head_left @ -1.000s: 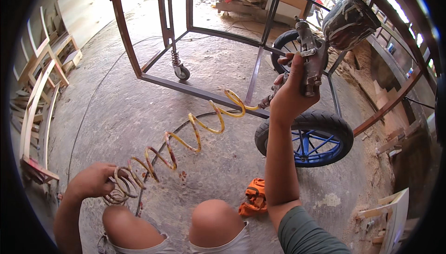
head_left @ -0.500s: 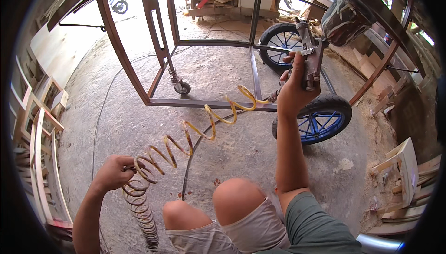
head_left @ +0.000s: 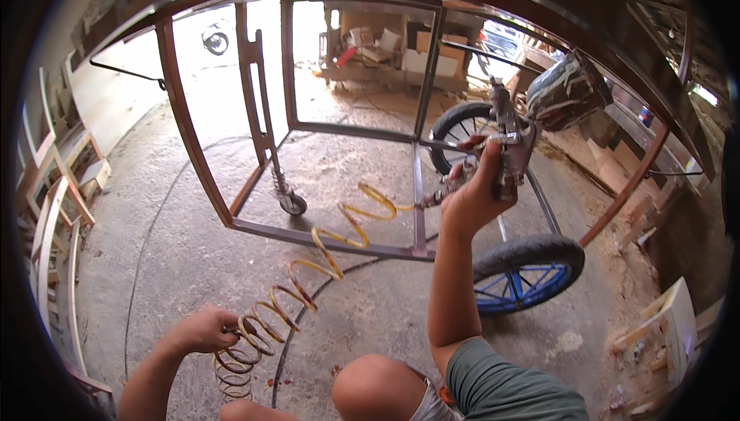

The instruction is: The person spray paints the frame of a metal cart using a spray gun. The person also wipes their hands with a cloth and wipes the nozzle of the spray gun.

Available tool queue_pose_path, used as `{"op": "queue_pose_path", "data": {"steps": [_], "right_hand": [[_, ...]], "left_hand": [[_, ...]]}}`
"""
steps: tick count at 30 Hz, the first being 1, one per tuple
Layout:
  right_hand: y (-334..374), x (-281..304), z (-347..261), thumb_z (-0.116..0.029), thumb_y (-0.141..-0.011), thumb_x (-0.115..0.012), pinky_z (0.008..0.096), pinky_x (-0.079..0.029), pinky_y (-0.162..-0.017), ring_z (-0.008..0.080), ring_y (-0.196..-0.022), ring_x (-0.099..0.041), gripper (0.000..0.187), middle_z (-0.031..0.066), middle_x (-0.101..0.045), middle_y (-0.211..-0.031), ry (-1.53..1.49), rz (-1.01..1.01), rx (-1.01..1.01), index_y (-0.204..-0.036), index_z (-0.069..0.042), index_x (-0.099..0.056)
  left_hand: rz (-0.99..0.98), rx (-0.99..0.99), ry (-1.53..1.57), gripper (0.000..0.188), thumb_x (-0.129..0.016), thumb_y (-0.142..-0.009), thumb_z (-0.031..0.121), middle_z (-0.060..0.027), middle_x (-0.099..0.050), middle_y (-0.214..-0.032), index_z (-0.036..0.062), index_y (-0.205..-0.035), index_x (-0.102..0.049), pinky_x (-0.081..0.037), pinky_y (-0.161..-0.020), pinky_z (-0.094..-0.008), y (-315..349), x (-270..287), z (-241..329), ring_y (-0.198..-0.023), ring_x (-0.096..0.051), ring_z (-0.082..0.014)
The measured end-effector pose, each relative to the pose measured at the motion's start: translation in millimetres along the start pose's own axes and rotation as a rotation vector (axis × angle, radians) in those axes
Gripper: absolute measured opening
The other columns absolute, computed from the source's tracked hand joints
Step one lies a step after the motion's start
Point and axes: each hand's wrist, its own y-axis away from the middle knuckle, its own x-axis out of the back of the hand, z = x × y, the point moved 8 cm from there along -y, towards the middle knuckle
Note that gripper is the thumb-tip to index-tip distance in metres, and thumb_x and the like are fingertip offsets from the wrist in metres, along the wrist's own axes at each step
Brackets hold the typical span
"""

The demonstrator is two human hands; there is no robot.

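Observation:
My right hand [head_left: 479, 194] is raised and wrapped round the handle of a paint spray gun [head_left: 515, 147]. A paint-smeared cup [head_left: 566, 93] is fixed to the gun and leans out to the right. From the fitting at the gun's handle, a yellowish coiled air hose [head_left: 327, 258] stretches down to the left. My left hand [head_left: 202, 330], low on the left, has its fingers closed on the hose coils. Ahead stands a brown metal cart frame [head_left: 293, 234], with the gun held near its right side. A blue-spoked wheel [head_left: 532, 256] sits below my right hand.
Another spoked wheel [head_left: 442, 137] and a small caster [head_left: 292, 204] support the frame. A dark cable [head_left: 129, 298] curves over the concrete floor. Wooden pieces lean at the left, and a wooden stool-like piece [head_left: 669, 321] stands at the right. Piled scraps [head_left: 374, 47] fill the back.
The view has tilted up, so the cart frame and wheels appear lower and more of the frame's top shows. Both hands keep their holds; the spray gun also sits lower in the picture.

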Motion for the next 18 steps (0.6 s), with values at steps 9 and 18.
{"op": "queue_pose_path", "data": {"steps": [9,18], "right_hand": [[-14.2,29.6,13.3,-0.023,-0.101,-0.068,0.0224,-0.044,-0.039,0.0141,-0.066,-0.067,0.031,0.0124,-0.071,-0.091,-0.237,0.060,-0.256,-0.120,0.000,-0.060],[-44.5,30.9,29.1,-0.027,-0.101,-0.068,0.0206,-0.042,-0.037,0.0101,-0.057,-0.061,0.031,0.0107,-0.068,-0.085,-0.465,0.068,-0.368,-0.116,0.000,-0.061]], "left_hand": [[-0.035,0.131,-0.005,0.035,-0.066,-0.085,0.014,-0.0137,-0.065,-0.072,0.0126,-0.119,-0.073,-0.050,-0.066,-0.0353,-10.5,-3.6,49.7,-0.063,-0.053,-0.0165],[-0.149,0.206,-0.193,0.022,-0.072,-0.086,0.021,-0.0125,-0.066,-0.070,0.0075,-0.102,-0.073,-0.050,-0.064,-0.0391,-25.5,-25.9,76.2,-0.062,-0.059,-0.0218]]}}
